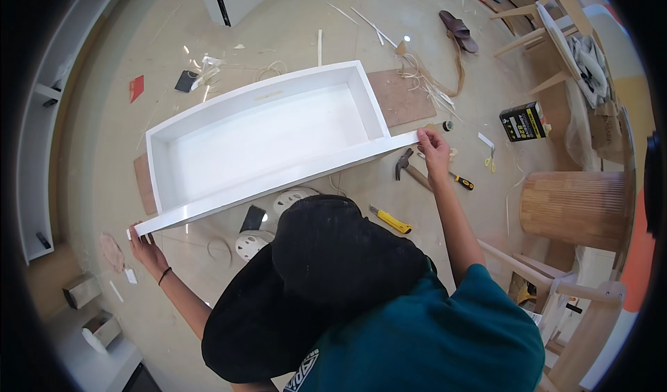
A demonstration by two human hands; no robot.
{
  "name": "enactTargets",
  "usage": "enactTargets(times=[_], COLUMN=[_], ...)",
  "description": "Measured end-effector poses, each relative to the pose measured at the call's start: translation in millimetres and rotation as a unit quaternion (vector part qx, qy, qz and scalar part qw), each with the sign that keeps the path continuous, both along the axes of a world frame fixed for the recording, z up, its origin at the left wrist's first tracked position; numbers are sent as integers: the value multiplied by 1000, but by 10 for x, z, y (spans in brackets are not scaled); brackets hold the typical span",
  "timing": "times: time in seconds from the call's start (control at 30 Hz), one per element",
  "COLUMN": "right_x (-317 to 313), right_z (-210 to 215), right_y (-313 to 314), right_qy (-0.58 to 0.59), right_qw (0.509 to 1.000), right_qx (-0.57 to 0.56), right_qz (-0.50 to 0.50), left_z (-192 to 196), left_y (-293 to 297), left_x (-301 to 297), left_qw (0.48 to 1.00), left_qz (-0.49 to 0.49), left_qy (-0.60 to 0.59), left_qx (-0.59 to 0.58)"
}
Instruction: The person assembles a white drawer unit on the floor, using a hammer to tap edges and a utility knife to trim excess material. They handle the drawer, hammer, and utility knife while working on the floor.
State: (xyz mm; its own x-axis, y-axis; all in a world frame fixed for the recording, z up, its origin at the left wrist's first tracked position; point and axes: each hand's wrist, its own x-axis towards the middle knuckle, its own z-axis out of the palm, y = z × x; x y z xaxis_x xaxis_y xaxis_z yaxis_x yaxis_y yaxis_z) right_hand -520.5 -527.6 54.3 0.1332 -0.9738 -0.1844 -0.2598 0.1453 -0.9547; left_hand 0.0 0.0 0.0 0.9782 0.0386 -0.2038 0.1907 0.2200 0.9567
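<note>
A white drawer box (257, 149) lies on the floor with its hollow side up. Along its near side runs a long white front panel (292, 179), reaching past the box at both ends. My left hand (147, 252) grips the panel's left end, fingers curled over the edge. At the right end, my right hand (433, 149) pinches the panel's corner. Close to my right hand lie a claw hammer (413, 170) and a yellow-and-black screwdriver (461, 181). A yellow utility knife (390, 220) rests nearer to my knees.
Brown board (401, 99) shows under the box. To the right are yellow-handled scissors (490, 161), a black can (524, 122), a ribbed wooden stool (573, 208) and a chair. Beyond lie a brown slipper (458, 31) and scattered strips. White shelving (43, 135) stands left.
</note>
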Motion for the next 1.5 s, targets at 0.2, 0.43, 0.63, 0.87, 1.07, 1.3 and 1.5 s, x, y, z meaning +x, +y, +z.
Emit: enactTargets(times=[0.2,0.43,0.63,0.87,1.07,1.3,1.5], right_x=[11,50,96,91,41,-18,-27], right_z=[33,-97,-173,-84,-88,-201,-236], right_y=[141,340,396,409,364,239,188], right_qy=[-23,-73,-52,-54,-84,-101,-166], right_qw=[999,995,995,991,991,990,985], right_qx=[-48,-64,-80,-124,-108,-90,-34], right_qz=[3,-1,-28,-22,4,30,27], left_z=[70,192,243,332,432,514,525], left_y=[-63,-91,-158,-39,-41,-15,-32], left_x=[-75,-104,-53,71,64,71,-6], left_qw=[1000,997,983,901,860,817,806], left_qz=[-11,-7,58,-26,-70,-100,-88], left_qy=[-9,-3,-12,-130,-113,-90,-134], left_qx=[15,74,176,413,493,561,570])
